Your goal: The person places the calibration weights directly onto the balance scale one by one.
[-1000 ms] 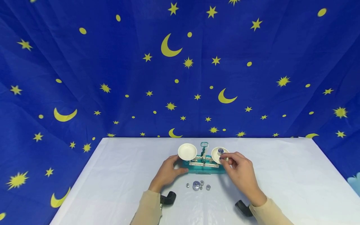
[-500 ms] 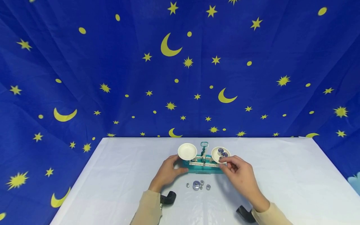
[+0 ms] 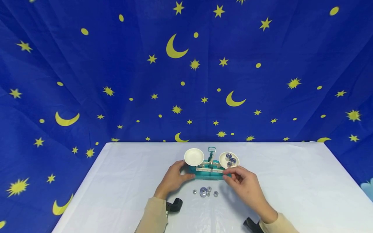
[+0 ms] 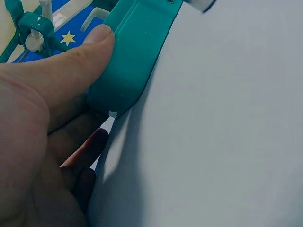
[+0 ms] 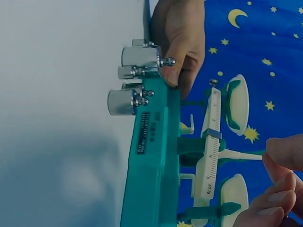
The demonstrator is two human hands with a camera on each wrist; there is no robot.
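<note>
A teal balance scale [image 3: 209, 176] with two white pans stands in the middle of the table. My left hand [image 3: 172, 180] grips the left end of its base; the left wrist view has the thumb [image 4: 97, 45] pressed on the teal plastic and the other fingers around the end. Three metal weights [image 3: 233, 160] sit in the right pan [image 3: 222, 158], while the left pan [image 3: 194, 157] holds none. My right hand [image 3: 246, 186] hovers just in front of the right pan, fingers loosely bent, nothing between thumb and fingertips.
Several more metal weights [image 3: 203, 192] of different sizes stand upright on the white tabletop [image 3: 131, 174], in front of the scale. Black wrist mounts [image 3: 175, 205] hang at both sleeves. A blue cloth [image 3: 140, 81] with yellow stars and moons hangs behind the table.
A third weight now rests in the right pan, released from my right hand. That hand has drawn back toward me and slightly left. My left hand has stayed on the base.
</note>
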